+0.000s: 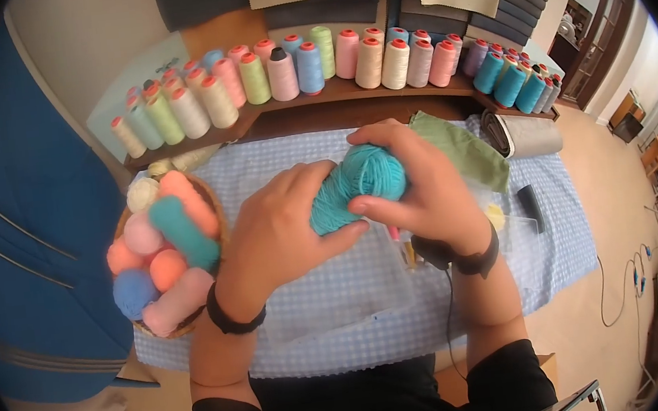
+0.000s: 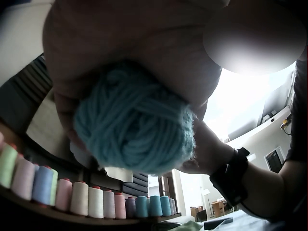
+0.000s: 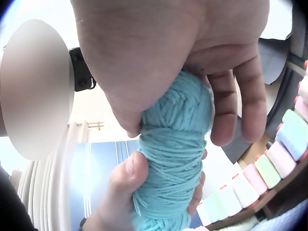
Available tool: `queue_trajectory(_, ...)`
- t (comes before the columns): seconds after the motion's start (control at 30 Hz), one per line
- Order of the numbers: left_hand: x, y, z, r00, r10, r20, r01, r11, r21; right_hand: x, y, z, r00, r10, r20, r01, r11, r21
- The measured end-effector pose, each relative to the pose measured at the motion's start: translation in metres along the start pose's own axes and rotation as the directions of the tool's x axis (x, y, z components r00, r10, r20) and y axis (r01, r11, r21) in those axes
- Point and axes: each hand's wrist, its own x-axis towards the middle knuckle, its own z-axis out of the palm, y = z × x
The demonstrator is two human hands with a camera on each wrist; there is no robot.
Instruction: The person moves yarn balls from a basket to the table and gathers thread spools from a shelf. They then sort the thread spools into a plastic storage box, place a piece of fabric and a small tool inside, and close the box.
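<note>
A turquoise skein of yarn (image 1: pixel 359 186) is held up above the checked cloth in the head view. My left hand (image 1: pixel 283 222) grips its left end, thumb along the near side. Around the right end curl the fingers and thumb of my right hand (image 1: pixel 423 187). In the left wrist view the yarn (image 2: pixel 137 120) shows its rounded end under the palm. The right wrist view shows the yarn's length (image 3: pixel 173 154), with the left thumb (image 3: pixel 127 175) on its side and the right hand (image 3: pixel 178 53) over its top.
A basket (image 1: pixel 222 253) of yarn balls stands at the left of the checked cloth (image 1: pixel 335 341). Thread cones (image 1: pixel 282 78) line the shelf behind. Green fabric (image 1: pixel 464 151), a grey roll (image 1: pixel 530 134), a dark cylinder (image 1: pixel 531 208) and a clear tray (image 1: pixel 522 245) lie at the right.
</note>
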Motion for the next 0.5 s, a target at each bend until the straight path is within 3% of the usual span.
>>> queue_trajectory(0.23, -0.001, -0.001, -0.003, 0.997, -0.024, 0.074, 0.025, 1.000, -0.015, 0.000, 0.000, -0.001, 1.000, -0.020, 0.001, 0.020, 1.000, -0.008)
queue_trajectory(0.33, 0.001, -0.003, -0.007, 1.000, 0.023, 0.019, -0.022, 0.998, -0.057, 0.000, 0.005, -0.005, 0.998, -0.045, -0.037, 0.044, 0.999, -0.030)
queue_trajectory(0.43, 0.002, -0.009, -0.012, 0.990, 0.082, -0.116, -0.078, 0.996, 0.039, -0.001, 0.007, -0.020, 0.991, -0.075, -0.114, 0.055, 0.985, -0.166)
queue_trajectory(0.5, 0.003, -0.009, -0.017, 0.987, 0.072, -0.146, -0.072, 0.997, 0.009, -0.007, -0.003, -0.034, 0.972, -0.011, -0.236, -0.026, 0.988, -0.152)
